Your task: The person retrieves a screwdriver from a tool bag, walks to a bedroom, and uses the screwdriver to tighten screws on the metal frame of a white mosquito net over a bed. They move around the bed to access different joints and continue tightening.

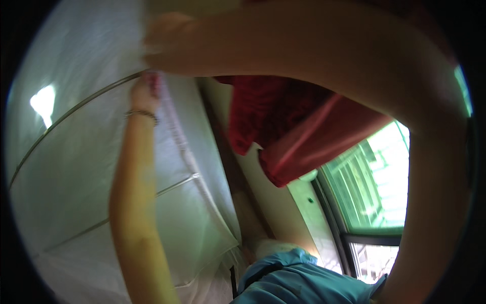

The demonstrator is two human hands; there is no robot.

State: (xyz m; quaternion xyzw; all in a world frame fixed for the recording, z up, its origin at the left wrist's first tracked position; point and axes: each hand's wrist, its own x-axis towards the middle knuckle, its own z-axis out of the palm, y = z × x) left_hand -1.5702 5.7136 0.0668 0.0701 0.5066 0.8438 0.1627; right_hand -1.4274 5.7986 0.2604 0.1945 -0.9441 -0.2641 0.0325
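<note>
A large sheet of white translucent cloth (pixel 76 157) fills the left side, crossed by thin rods. One curved rod (pixel 81 104) runs up to my left hand (pixel 146 92), which is raised with a bracelet at the wrist. The fingers of that hand look closed around the rod's upper end, partly hidden by the other hand. From the right my right arm reaches across the top. My right hand (pixel 169 43) is just above the left one, against the cloth, its fingers smeared by motion and shadow. A second thin rod (pixel 177 184) passes behind my left forearm.
Red cloth (pixel 304 137) hangs below my right forearm. Beyond it is a dark-framed window (pixel 372 182) with greenish light. Teal fabric (pixel 298 281) lies at the lower edge. A pale wall (pixel 271 197) stands right of the white cloth.
</note>
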